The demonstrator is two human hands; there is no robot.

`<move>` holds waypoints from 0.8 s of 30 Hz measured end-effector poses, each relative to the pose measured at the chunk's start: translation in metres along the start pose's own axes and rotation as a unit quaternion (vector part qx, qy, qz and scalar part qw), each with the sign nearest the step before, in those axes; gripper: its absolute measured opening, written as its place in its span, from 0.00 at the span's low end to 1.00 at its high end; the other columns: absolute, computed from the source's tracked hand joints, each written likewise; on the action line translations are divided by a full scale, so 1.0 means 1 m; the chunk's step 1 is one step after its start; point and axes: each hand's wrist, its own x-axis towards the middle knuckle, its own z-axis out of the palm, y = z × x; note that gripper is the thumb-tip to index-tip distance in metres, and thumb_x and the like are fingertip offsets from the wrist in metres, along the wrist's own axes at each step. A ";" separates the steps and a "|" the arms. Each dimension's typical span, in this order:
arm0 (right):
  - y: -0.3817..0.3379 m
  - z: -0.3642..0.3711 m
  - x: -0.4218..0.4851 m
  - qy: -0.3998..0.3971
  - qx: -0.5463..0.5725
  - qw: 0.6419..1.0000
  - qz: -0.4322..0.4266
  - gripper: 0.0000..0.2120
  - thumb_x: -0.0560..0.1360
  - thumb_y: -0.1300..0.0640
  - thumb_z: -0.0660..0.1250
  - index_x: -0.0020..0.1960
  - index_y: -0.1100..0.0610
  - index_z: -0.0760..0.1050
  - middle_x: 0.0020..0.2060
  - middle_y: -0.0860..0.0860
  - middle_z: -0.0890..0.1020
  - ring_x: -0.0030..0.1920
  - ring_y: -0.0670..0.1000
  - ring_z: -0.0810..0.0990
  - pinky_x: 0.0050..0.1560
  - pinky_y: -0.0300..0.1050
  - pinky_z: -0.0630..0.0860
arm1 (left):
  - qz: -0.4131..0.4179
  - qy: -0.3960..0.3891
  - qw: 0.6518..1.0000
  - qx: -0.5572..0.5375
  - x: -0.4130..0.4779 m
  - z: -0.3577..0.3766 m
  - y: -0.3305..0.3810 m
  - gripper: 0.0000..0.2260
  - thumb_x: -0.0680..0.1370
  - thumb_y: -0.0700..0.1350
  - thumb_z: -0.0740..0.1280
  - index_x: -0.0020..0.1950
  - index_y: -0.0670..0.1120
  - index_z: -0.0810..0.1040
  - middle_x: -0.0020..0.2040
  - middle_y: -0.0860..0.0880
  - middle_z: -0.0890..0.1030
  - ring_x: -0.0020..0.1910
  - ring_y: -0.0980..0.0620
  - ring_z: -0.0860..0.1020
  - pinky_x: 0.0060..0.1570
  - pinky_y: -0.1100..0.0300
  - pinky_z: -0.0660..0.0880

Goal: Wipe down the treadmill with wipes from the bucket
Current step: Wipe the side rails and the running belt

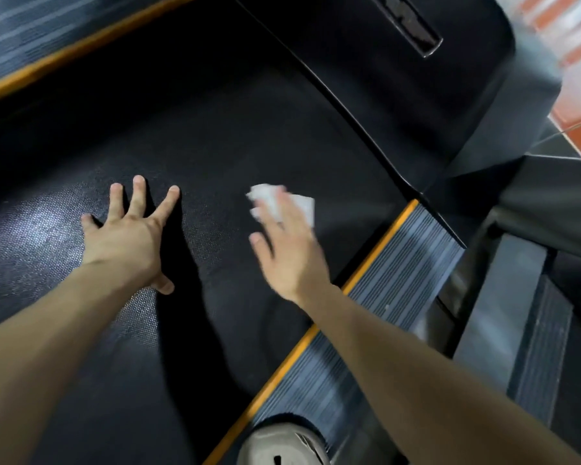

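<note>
The black textured treadmill belt (pixel 215 156) fills most of the view. My left hand (pixel 128 236) lies flat on the belt with its fingers spread. My right hand (pixel 285 243) presses a crumpled white wipe (pixel 302 203) onto the belt near the right side rail; its fingers look straight, and the hand and wipe are blurred. The wipe bucket (pixel 282 444), grey-white with a dark slot in its lid, stands at the bottom edge on the rail.
A ribbed grey side rail (pixel 399 263) with an orange strip runs along the belt's right side, and another orange-edged rail (pixel 47 38) lies at the upper left. The black motor cover (pixel 399 95) rises beyond the belt. Orange floor (pixel 577 119) shows at the right.
</note>
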 end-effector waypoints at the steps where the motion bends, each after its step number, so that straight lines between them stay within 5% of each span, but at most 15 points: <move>1: 0.015 -0.006 -0.005 0.021 -0.041 0.994 0.097 0.28 0.86 0.43 0.53 0.84 0.52 0.63 0.86 0.58 0.53 0.84 0.58 0.56 0.82 0.54 0.62 | 0.002 0.004 1.000 0.002 0.000 0.000 0.000 0.82 0.50 0.63 0.89 0.82 0.65 0.27 0.85 0.47 0.31 0.86 0.39 0.37 0.76 0.27 0.61; 4: 0.042 -0.023 0.002 -0.029 -0.103 0.943 0.314 0.32 0.86 0.46 0.40 0.86 0.60 0.46 0.83 0.67 0.40 0.84 0.68 0.41 0.84 0.63 0.40 | -0.004 0.015 1.000 0.000 -0.003 0.002 0.001 0.81 0.51 0.62 0.89 0.83 0.64 0.29 0.86 0.46 0.32 0.86 0.38 0.38 0.77 0.27 0.60; 6: 0.014 -0.026 0.011 -0.006 -0.019 0.926 0.377 0.36 0.87 0.41 0.46 0.86 0.61 0.44 0.83 0.67 0.39 0.84 0.66 0.40 0.84 0.60 0.38 | -0.011 0.021 1.000 -0.002 -0.006 0.003 0.004 0.80 0.52 0.60 0.89 0.83 0.63 0.30 0.86 0.46 0.32 0.86 0.38 0.38 0.77 0.27 0.59; 8: -0.026 -0.009 -0.001 0.023 -0.016 0.971 0.237 0.39 0.85 0.37 0.53 0.86 0.62 0.52 0.84 0.68 0.45 0.85 0.67 0.45 0.84 0.60 0.44 | -0.012 0.032 0.999 -0.001 -0.010 0.005 0.007 0.78 0.55 0.59 0.89 0.85 0.62 0.32 0.86 0.44 0.34 0.86 0.37 0.39 0.77 0.29 0.60; 10: -0.050 0.003 -0.032 -0.052 -0.033 0.998 -0.017 0.37 0.85 0.37 0.57 0.85 0.59 0.58 0.85 0.64 0.48 0.86 0.62 0.46 0.85 0.58 0.49 | -0.008 0.047 0.999 -0.004 -0.018 0.008 0.010 0.73 0.58 0.56 0.89 0.86 0.60 0.38 0.87 0.43 0.39 0.86 0.38 0.43 0.78 0.32 0.62; 12: -0.027 0.004 -0.039 -0.064 -0.002 0.996 -0.066 0.34 0.85 0.42 0.60 0.84 0.58 0.60 0.85 0.59 0.56 0.85 0.58 0.53 0.84 0.57 0.54 | 0.020 0.085 0.996 0.000 -0.029 0.012 0.010 0.63 0.63 0.52 0.88 0.87 0.60 0.50 0.86 0.42 0.51 0.85 0.38 0.53 0.75 0.36 0.67; 14: 0.016 -0.006 -0.024 -0.044 -0.077 0.992 0.088 0.31 0.86 0.44 0.47 0.83 0.60 0.61 0.82 0.64 0.60 0.82 0.67 0.55 0.83 0.63 0.52 | 0.063 0.144 0.988 0.001 -0.043 0.024 0.011 0.46 0.70 0.47 0.82 0.84 0.59 0.65 0.79 0.43 0.65 0.76 0.38 0.65 0.67 0.37 0.75; 15: 0.035 -0.017 -0.011 -0.058 -0.113 0.967 0.221 0.33 0.86 0.46 0.37 0.85 0.59 0.56 0.82 0.70 0.53 0.81 0.73 0.49 0.83 0.69 0.47 | 0.071 0.163 0.984 -0.003 -0.050 0.031 0.011 0.39 0.73 0.45 0.78 0.82 0.58 0.69 0.76 0.44 0.69 0.72 0.39 0.68 0.63 0.38 0.77; 17: 0.059 -0.031 0.012 -0.050 -0.036 0.906 0.419 0.33 0.86 0.43 0.38 0.86 0.59 0.44 0.82 0.71 0.40 0.83 0.72 0.41 0.83 0.66 0.42 | 0.068 0.165 0.984 -0.007 -0.060 0.040 0.013 0.33 0.77 0.43 0.73 0.81 0.58 0.70 0.77 0.44 0.70 0.72 0.39 0.69 0.63 0.40 0.76; 18: 0.057 -0.034 0.020 -0.034 -0.010 0.891 0.453 0.37 0.86 0.38 0.40 0.86 0.60 0.41 0.83 0.69 0.38 0.84 0.69 0.40 0.84 0.63 0.41 | 0.067 0.155 0.986 -0.008 -0.064 0.042 0.014 0.32 0.79 0.42 0.71 0.82 0.58 0.69 0.79 0.43 0.68 0.74 0.38 0.67 0.66 0.40 0.74; 20: 0.019 -0.022 0.012 -0.021 -0.050 0.926 0.375 0.43 0.82 0.33 0.39 0.86 0.62 0.42 0.84 0.68 0.46 0.83 0.70 0.46 0.82 0.65 0.42 | 0.069 0.138 0.988 -0.018 -0.065 0.042 0.016 0.32 0.81 0.43 0.67 0.84 0.58 0.65 0.83 0.43 0.63 0.79 0.39 0.64 0.70 0.42 0.71; 22: -0.038 0.004 -0.029 -0.041 -0.065 0.984 0.161 0.41 0.84 0.34 0.44 0.85 0.63 0.47 0.84 0.67 0.49 0.83 0.69 0.48 0.83 0.65 0.44 | 0.067 0.126 0.990 -0.019 -0.063 0.041 0.017 0.32 0.83 0.44 0.63 0.86 0.59 0.61 0.85 0.44 0.61 0.81 0.40 0.62 0.73 0.44 0.70; 24: -0.065 0.018 -0.080 -0.108 -0.040 0.993 0.004 0.37 0.85 0.38 0.53 0.86 0.60 0.54 0.85 0.64 0.46 0.85 0.64 0.44 0.85 0.60 0.46 | 0.064 0.125 0.990 -0.019 -0.061 0.044 0.013 0.33 0.82 0.44 0.64 0.86 0.59 0.60 0.85 0.44 0.60 0.81 0.40 0.62 0.74 0.44 0.71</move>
